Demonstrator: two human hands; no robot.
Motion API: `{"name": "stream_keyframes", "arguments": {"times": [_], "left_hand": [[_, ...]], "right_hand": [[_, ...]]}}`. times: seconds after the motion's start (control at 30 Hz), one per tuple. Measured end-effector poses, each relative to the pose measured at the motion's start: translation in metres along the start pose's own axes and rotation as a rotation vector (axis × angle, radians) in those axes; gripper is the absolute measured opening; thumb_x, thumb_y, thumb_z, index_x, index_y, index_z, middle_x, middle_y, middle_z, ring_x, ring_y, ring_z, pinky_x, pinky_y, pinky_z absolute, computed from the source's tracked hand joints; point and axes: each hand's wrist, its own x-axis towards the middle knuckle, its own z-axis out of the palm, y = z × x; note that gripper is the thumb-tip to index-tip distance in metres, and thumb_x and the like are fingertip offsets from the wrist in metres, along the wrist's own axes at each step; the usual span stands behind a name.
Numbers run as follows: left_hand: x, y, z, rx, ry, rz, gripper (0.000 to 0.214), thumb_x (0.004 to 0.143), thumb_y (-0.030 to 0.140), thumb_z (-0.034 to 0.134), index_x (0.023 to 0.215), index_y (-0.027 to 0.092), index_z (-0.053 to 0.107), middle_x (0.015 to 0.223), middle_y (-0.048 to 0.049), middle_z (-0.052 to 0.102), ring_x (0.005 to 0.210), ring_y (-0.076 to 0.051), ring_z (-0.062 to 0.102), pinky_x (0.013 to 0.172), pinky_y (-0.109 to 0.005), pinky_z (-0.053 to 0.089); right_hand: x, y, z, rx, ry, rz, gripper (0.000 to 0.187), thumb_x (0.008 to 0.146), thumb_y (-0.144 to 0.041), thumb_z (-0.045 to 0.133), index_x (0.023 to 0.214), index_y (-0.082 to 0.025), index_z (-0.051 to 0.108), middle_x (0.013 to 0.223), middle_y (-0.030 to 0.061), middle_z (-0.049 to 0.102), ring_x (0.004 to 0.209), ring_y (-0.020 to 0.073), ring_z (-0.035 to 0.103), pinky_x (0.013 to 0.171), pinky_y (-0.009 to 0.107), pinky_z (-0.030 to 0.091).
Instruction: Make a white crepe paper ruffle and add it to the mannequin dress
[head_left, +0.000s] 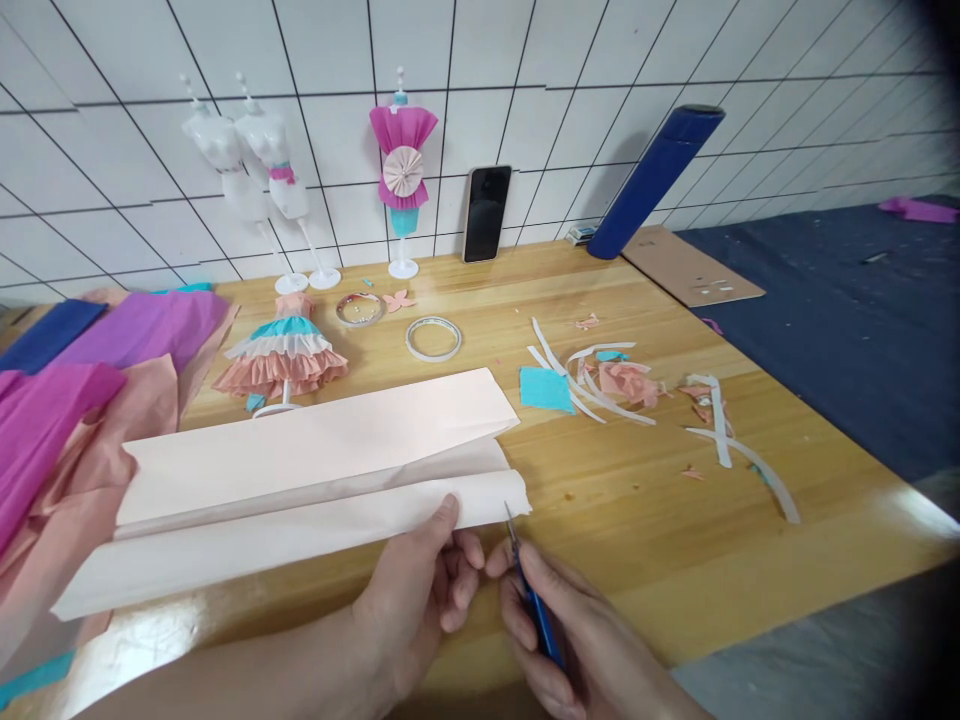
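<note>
A long folded sheet of pale pink crepe paper (315,470) lies across the wooden table (645,520). My left hand (420,590) pinches its near right edge between thumb and fingers. My right hand (570,640) is closed round small blue-handled scissors (529,590), whose tip points up at the paper's right corner, touching or just short of it.
Crumpled pink, purple and blue crepe paper (90,380) is piled at the left. A small paper-dressed mannequin (281,350) lies behind the sheet, with tape rings (433,338) nearby. Paper scraps (622,385) litter the right. Mannequins (403,170), a phone (486,212) and a blue tube (652,180) stand by the wall.
</note>
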Motion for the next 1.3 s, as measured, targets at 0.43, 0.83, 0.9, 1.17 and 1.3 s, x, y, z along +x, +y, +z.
{"name": "stream_keyframes", "arguments": {"times": [0.43, 0.83, 0.9, 1.17, 1.3], "left_hand": [[0.0, -0.004, -0.004, -0.038, -0.048, 0.038, 0.049, 0.088, 0.05, 0.042, 0.061, 0.011, 0.055, 0.04, 0.0033, 0.038, 0.034, -0.004, 0.024, 0.037, -0.02, 0.011], [-0.002, -0.003, -0.001, -0.063, 0.042, 0.052, 0.044, 0.089, 0.044, 0.04, 0.062, 0.012, 0.054, 0.048, -0.0002, 0.045, 0.035, -0.006, 0.032, 0.035, -0.02, 0.015], [-0.002, -0.004, 0.0, -0.051, 0.042, 0.061, 0.045, 0.09, 0.044, 0.039, 0.061, 0.012, 0.054, 0.045, 0.0008, 0.043, 0.035, -0.006, 0.03, 0.036, -0.02, 0.015], [-0.001, -0.002, 0.001, -0.1, 0.017, 0.065, 0.044, 0.089, 0.043, 0.041, 0.062, 0.012, 0.054, 0.049, 0.0, 0.048, 0.035, -0.005, 0.03, 0.038, -0.02, 0.016], [-0.003, 0.0, 0.001, -0.076, -0.049, 0.046, 0.052, 0.091, 0.048, 0.034, 0.059, 0.013, 0.054, 0.036, 0.0033, 0.037, 0.032, -0.006, 0.026, 0.045, -0.021, 0.028]], "right_hand": [[0.012, -0.022, 0.004, 0.047, 0.082, -0.119, 0.05, 0.064, -0.058, 0.071, 0.054, -0.016, 0.046, 0.033, -0.0109, 0.034, 0.025, -0.0014, 0.02, 0.029, 0.014, 0.01], [0.013, -0.024, 0.005, 0.141, 0.205, -0.159, 0.045, 0.056, -0.046, 0.08, 0.053, -0.014, 0.049, 0.041, -0.0093, 0.041, 0.028, -0.0026, 0.024, 0.03, 0.014, 0.013], [0.005, -0.019, -0.001, 0.207, 0.198, -0.17, 0.042, 0.06, -0.051, 0.077, 0.063, -0.015, 0.055, 0.048, -0.0077, 0.047, 0.03, -0.0015, 0.028, 0.031, 0.014, 0.014], [-0.024, 0.006, -0.005, 0.11, -0.014, 0.04, 0.038, 0.076, -0.055, 0.063, 0.086, -0.019, 0.062, 0.063, -0.0037, 0.055, 0.034, 0.0014, 0.039, 0.033, 0.015, 0.022], [-0.016, 0.0, 0.007, 0.055, -0.084, 0.086, 0.037, 0.076, -0.054, 0.063, 0.081, -0.018, 0.059, 0.062, -0.0047, 0.053, 0.034, 0.0005, 0.037, 0.033, 0.014, 0.021]]}}
